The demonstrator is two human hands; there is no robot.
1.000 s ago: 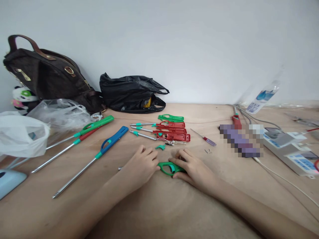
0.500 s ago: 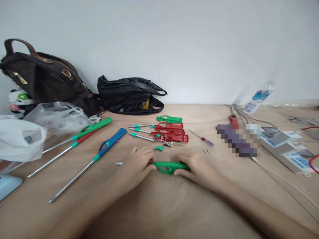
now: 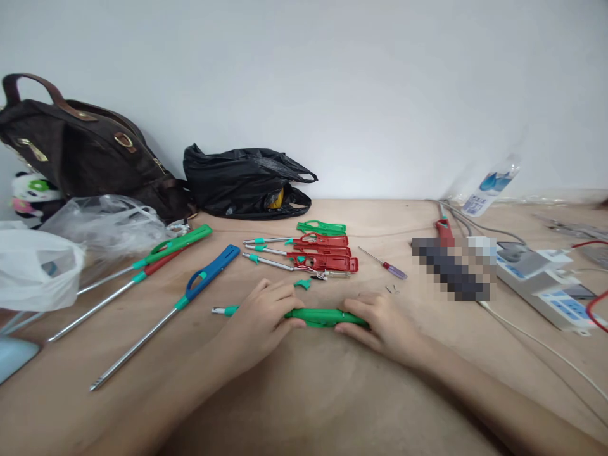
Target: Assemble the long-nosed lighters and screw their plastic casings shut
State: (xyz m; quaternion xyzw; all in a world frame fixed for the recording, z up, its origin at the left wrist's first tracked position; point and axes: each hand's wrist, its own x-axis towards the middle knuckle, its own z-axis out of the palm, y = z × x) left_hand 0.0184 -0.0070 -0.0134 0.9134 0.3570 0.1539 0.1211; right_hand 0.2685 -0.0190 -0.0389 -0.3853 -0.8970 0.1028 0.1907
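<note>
Both hands observed low on bench [image 3: 308, 392], closed on one green lighter [image 3: 319, 316] lying flat near centre. Left hand [image 3: 259, 320] wrapped over nozzle end, fingers curled tight around body; short metal tip with teal collar [image 3: 231, 310] seen poking out to the left of the fist. Right hand [image 3: 386, 324] clamped on handle end, fingers pressed down over top. Lighter held crosswise between the two grips, apparently touching the bench surface, though contact underneath hidden by fingers.

Just beyond: small teal part [image 3: 302, 284] lying loose, then red opened lighter shells [image 3: 323, 253] with wires exposed, and green shell half [image 3: 322, 227] behind them. Small screwdriver [image 3: 387, 264] to the right of those, two tiny screws [image 3: 392, 289] near it. Blue long lighter [image 3: 209, 273] and green long lighter [image 3: 173, 247] laid diagonally at left. Black plastic bag [image 3: 244, 180] and brown handbag [image 3: 85, 152] against wall. Power strip [image 3: 546, 285] at far right.
</note>
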